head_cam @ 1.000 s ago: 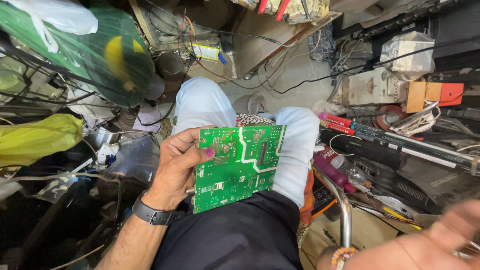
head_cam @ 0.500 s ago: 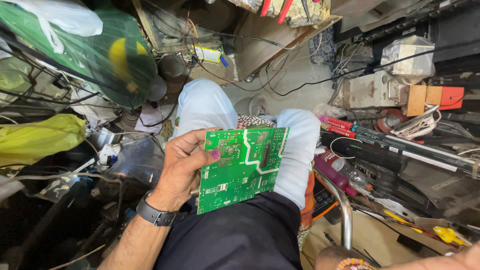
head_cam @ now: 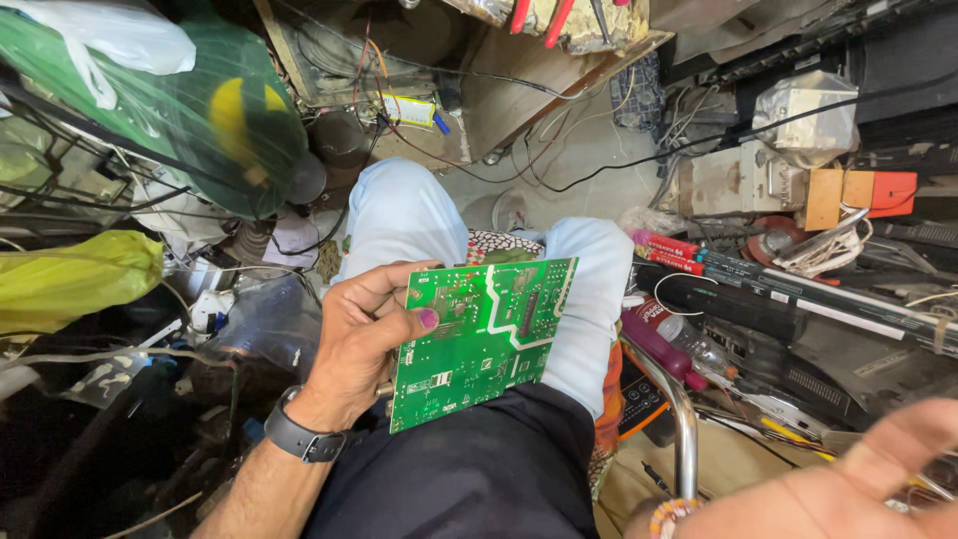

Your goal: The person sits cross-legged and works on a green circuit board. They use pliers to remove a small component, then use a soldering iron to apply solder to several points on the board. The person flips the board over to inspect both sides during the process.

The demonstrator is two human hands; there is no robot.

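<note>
My left hand (head_cam: 361, 344) holds a green circuit board (head_cam: 484, 339) by its left edge, thumb pressed on the solder side. The board rests tilted over my lap, above my dark trousers and pale blue knees (head_cam: 404, 215). A black watch sits on that wrist. At the bottom right corner my right hand (head_cam: 858, 489) shows blurred, palm up, fingers spread, with nothing in it; a beaded band circles its wrist.
Clutter surrounds the seat: a green plastic bag (head_cam: 170, 110) and a yellow bag (head_cam: 70, 279) at left, tangled wires, a metal chair arm (head_cam: 679, 419) at right, long black devices (head_cam: 798, 299), a pink bottle (head_cam: 659, 344), an orange box (head_cam: 878, 190).
My right hand dropped almost out of view half a second ago and has come back into the lower right corner, open. The board and left hand stay nearly still.
</note>
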